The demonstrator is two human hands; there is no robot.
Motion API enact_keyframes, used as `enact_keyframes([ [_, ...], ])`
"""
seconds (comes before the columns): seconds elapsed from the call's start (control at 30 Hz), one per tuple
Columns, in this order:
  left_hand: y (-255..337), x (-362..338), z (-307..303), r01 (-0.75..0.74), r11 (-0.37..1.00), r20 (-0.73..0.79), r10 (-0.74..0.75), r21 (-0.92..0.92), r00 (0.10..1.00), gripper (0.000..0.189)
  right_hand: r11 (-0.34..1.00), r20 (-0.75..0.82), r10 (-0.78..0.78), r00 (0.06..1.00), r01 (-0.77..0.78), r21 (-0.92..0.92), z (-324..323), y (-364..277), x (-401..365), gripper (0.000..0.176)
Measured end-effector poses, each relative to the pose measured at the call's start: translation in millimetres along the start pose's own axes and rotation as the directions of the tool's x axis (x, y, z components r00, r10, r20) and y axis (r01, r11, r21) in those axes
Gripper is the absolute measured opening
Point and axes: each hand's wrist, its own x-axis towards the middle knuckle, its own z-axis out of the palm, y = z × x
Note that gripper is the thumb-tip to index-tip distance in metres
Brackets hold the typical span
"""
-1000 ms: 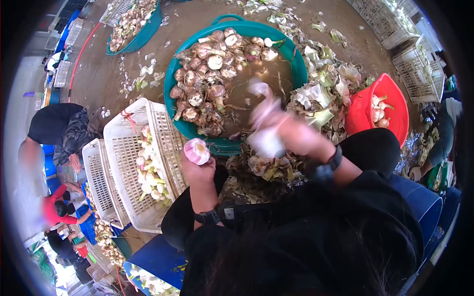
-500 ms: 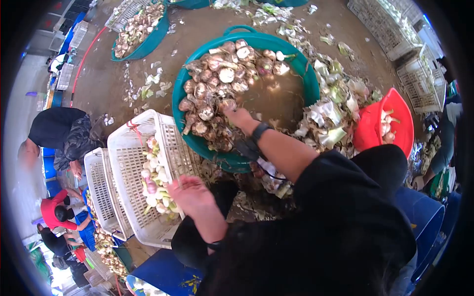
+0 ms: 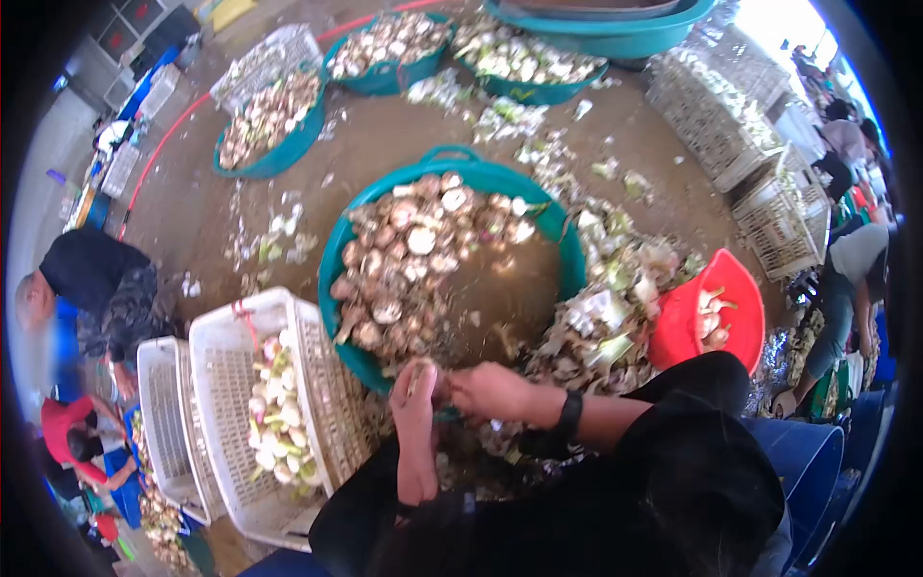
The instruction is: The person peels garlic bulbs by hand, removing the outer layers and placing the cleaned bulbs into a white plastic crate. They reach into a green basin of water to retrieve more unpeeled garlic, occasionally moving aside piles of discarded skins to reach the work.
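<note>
Now, close to the body, the left hand (image 3: 415, 402) is seen curled shut around a muddy bulb (image 3: 427, 373), and the right hand (image 3: 488, 391) is pressed in against it from the other side, fingertips pinched on the same bulb. The bulb is held in the air between the two hands, just over the near rim of the teal tub (image 3: 336, 252). A dark wristband (image 3: 570, 415) is worn on the right wrist. Just to the left, a white slatted crate (image 3: 219, 358) is tilted against the tub, with pale peeled bulbs (image 3: 273, 423) heaped in it; a second white crate (image 3: 157, 404) is nested beside it. Inside the teal tub, brown unpeeled bulbs (image 3: 404, 260) are piled on the left half, and murky water can be made out on the right half. To the right of the tub, a heap of stripped husks (image 3: 604, 327) is spread across the floor, touching a red basin (image 3: 742, 303) in which a few pale bulbs are lying. At far left, a co-worker in dark clothes (image 3: 91, 279) is bent over, and another in a red shirt (image 3: 60, 431) is crouched below. Farther back, three more teal tubs (image 3: 272, 120) of bulbs are lined up, and white crates (image 3: 716, 120) are stacked at upper right, next to further people.
</note>
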Motion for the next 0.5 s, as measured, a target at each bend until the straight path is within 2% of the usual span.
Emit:
enact_keyframes([
  [0.03,7,-7,8,0.0,1.0,-0.053,0.001,0.023,0.999,0.024,0.973,0.027,-0.057,0.998,0.061,-0.224,2,3,-2,0.018],
  [0.1,8,-11,9,0.01,1.0,-0.052,-0.009,0.026,0.999,0.027,0.949,0.036,-0.07,0.997,0.078,-0.307,7,2,-5,0.02],
  [0.13,9,-12,9,0.041,0.999,-0.081,-0.038,0.032,0.996,0.032,0.947,0.012,-0.071,0.997,0.071,-0.315,12,2,-5,0.02],
  [0.23,6,-14,7,0.004,1.0,-0.097,-0.006,-0.026,0.995,0.034,0.939,-0.044,-0.114,0.992,0.093,-0.332,16,-1,-6,0.02],
  [0.3,5,-13,6,-0.006,1.0,-0.115,0.007,0.008,0.993,0.034,0.974,-0.13,-0.005,0.992,-0.024,-0.225,14,-4,-5,0.021],
  [0.33,1,-12,3,0.02,0.997,-0.112,-0.028,-0.071,0.993,0.033,0.973,-0.138,-0.007,0.99,-0.024,-0.228,17,5,0,0.021],
  [0.37,-2,-12,0,0.049,0.988,-0.108,-0.066,-0.147,0.992,0.032,0.998,-0.126,0.054,0.991,-0.055,-0.011,24,22,9,0.021],
  [0.4,0,-12,-5,0.142,0.952,0.005,-0.146,-0.273,0.989,0.033,0.974,-0.099,0.11,0.989,-0.087,0.207,25,26,11,0.022],
  [0.43,1,-13,-5,0.141,0.952,0.012,-0.143,-0.27,0.99,0.033,0.974,-0.107,0.11,0.988,-0.086,0.207,28,30,9,0.022],
  [0.47,6,-17,-2,0.109,0.958,0.049,-0.099,-0.267,0.994,0.033,0.825,0.013,0.193,0.981,-0.169,0.539,25,26,1,0.021],
  [0.5,11,-21,2,0.076,0.961,0.084,-0.055,-0.265,0.995,0.034,0.559,0.153,0.223,0.963,-0.255,0.789,22,23,-6,0.02],
])
